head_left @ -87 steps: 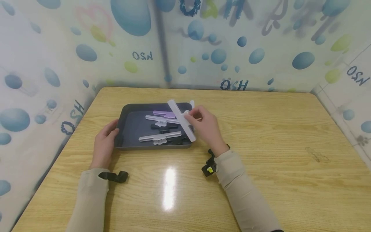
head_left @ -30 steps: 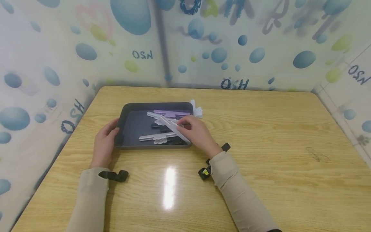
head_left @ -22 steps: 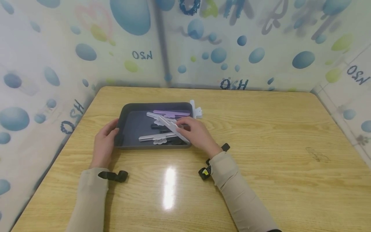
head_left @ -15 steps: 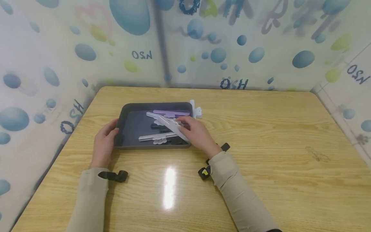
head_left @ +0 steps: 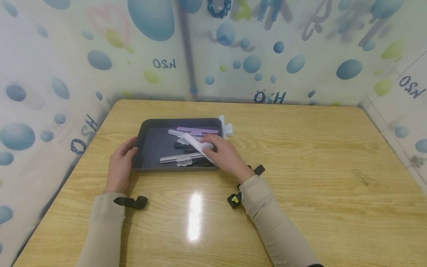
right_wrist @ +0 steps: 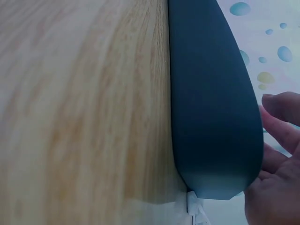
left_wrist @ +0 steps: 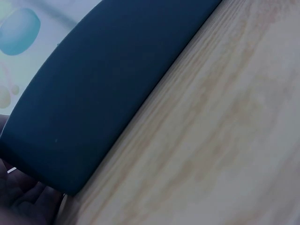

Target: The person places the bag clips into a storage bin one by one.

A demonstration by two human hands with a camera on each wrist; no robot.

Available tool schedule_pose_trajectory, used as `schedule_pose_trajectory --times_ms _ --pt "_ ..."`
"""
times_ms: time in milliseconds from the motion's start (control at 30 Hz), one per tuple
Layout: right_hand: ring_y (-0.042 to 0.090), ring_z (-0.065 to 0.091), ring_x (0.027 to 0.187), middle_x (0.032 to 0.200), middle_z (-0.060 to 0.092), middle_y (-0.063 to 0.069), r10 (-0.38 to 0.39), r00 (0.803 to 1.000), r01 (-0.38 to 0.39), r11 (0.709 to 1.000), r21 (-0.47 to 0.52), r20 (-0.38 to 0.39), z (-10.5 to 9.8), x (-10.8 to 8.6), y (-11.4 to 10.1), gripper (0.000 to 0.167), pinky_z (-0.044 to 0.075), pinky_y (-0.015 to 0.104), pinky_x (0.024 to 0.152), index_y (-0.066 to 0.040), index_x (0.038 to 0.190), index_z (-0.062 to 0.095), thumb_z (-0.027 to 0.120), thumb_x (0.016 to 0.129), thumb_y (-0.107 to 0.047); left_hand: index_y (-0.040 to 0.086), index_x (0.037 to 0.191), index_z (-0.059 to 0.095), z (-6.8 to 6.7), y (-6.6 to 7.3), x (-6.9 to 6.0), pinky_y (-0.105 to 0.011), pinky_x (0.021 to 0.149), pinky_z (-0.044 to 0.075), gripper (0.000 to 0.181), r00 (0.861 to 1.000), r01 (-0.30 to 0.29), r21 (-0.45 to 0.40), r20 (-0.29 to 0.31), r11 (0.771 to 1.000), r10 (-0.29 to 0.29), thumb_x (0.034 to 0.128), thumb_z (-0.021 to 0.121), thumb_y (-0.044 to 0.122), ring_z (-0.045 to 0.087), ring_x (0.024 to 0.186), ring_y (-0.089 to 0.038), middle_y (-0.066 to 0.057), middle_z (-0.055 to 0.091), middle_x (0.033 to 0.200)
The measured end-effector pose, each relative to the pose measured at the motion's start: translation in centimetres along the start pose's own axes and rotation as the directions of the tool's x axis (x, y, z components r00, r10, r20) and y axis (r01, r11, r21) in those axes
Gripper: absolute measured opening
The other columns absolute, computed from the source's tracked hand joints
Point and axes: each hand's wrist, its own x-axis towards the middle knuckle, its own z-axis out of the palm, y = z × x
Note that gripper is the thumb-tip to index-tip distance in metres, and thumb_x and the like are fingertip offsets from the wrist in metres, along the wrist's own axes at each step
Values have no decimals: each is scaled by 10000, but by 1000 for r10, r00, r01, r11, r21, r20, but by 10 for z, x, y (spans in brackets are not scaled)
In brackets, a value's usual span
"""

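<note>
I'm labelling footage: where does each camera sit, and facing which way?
Head: on the head, facing forward and down at the tray; left hand, right hand and sleeves show.
Left wrist: worn there, facing the tray's outside; left hand partly shows.
Right wrist: worn there, facing likewise; right hand partly shows.
Both wrist views share the tray and table.

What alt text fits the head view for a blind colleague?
A right hand holds a white clip over a dark tray of white, black and purple clips; the left hand grips the tray's left end. The tray sits on a wooden table, with another white clip just outside its far right corner.
</note>
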Motion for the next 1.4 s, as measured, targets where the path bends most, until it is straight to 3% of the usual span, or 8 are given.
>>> schedule_pose_trajectory --times_ms 1000,1333,1400 --pt "77 492 953 1207 507 -117 33 999 -33 999 0 4 0 -1 0 194 442 278 751 -274 1073 600 529 895 -305 201 1347 410 0 1 0 -323 1039 261 414 1000 17 13 -9 1000 -17 947 414 307 325 1257 -109 27 385 1379" --pt "73 500 916 1192 522 -113 25 1000 -25 1000 -7 6 1 -1 0 190 446 280 734 -277 1067 605 529 895 -304 179 1350 406 0 1 1 -314 1039 262 412 1000 12 -2 -5 1000 -12 948 422 269 325 1258 -119 15 382 1381" --pt "70 497 956 1188 526 -105 17 1000 -16 1000 -11 9 1 -1 0 197 442 291 780 -271 1074 605 523 899 -305 179 1350 407 0 1 1 -311 1038 264 412 1000 12 0 -5 1000 -12 948 422 270 326 1257 -117 15 383 1381"
